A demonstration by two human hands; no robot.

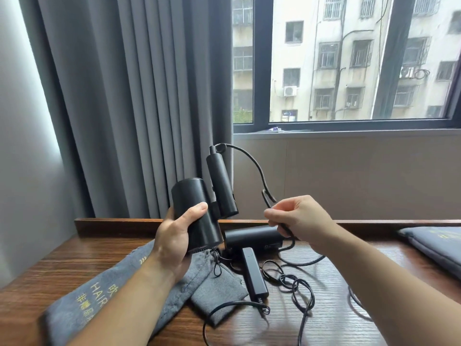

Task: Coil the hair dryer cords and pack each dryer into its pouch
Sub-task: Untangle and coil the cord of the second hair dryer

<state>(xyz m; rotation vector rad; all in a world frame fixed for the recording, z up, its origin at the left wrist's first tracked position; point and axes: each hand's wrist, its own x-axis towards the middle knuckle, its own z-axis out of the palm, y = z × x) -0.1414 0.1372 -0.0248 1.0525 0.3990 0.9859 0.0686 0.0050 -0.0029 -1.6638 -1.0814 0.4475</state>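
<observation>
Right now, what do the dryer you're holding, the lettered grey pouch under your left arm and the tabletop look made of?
Held dryer: likely matte black plastic; smooth, evenly dull, with a faint sheen. Grey pouch: soft cloth; it creases and folds limply and carries yellow lettering. Table: dark brown wood or wood-look veneer, streaked with grain; which one I cannot tell.

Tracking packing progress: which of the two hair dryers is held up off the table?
The dryer gripped by the left hand, handle pointing up; the other dryer lies on the table.
</observation>
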